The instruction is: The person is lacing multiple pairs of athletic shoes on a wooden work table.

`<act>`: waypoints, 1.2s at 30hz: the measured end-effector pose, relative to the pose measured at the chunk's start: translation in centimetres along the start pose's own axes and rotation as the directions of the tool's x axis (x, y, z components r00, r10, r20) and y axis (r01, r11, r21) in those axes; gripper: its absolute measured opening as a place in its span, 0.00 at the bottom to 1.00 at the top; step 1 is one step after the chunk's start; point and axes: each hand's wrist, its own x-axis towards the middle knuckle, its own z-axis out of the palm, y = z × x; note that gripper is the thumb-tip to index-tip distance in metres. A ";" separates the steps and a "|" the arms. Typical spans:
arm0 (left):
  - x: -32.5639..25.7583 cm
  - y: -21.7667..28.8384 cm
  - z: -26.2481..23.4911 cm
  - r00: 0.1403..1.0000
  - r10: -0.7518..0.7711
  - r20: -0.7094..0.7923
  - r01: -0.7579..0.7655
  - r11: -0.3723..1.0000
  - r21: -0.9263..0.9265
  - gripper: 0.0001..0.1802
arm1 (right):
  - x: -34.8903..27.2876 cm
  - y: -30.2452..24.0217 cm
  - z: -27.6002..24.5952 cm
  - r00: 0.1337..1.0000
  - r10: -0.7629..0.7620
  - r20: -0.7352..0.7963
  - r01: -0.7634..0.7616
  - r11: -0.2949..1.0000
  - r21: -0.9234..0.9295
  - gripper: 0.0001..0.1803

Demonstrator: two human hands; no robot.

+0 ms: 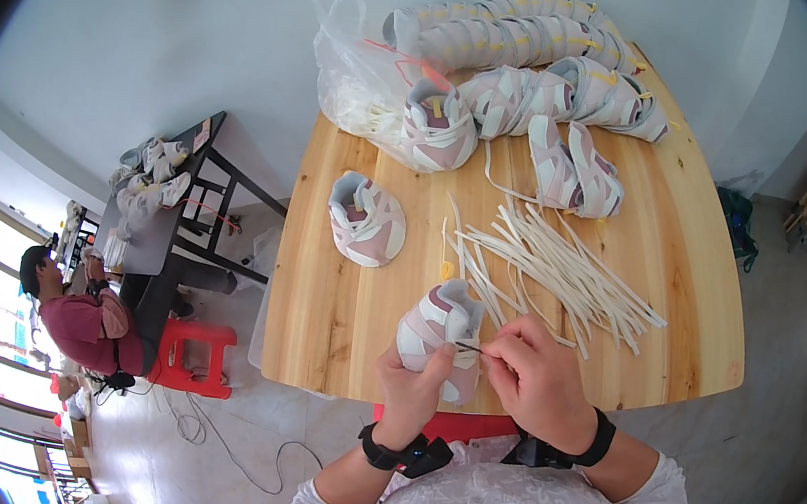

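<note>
My left hand is wrapped round a white and pink shoe upper near the table's front edge, its thumb on the upper's side. My right hand pinches a thin dark pointed tool whose tip meets the upper beside my left thumb. The tool's exact kind is too small to tell. Just beyond my hands lies a loose bundle of flat white shoelaces. A second upper of the same colours stands to the left of them.
Rows of nested uppers lie along the back of the wooden table. A clear plastic bag sits at its back left. To the left, a person works at a dark table near a red stool. A cable crosses the floor.
</note>
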 end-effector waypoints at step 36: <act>-0.1 -0.4 -0.1 0.967 0.253 0.013 -0.247 0.933 0.261 0.12 | 0.3 0.1 -0.2 0.987 0.110 0.115 -0.119 0.990 0.079 0.06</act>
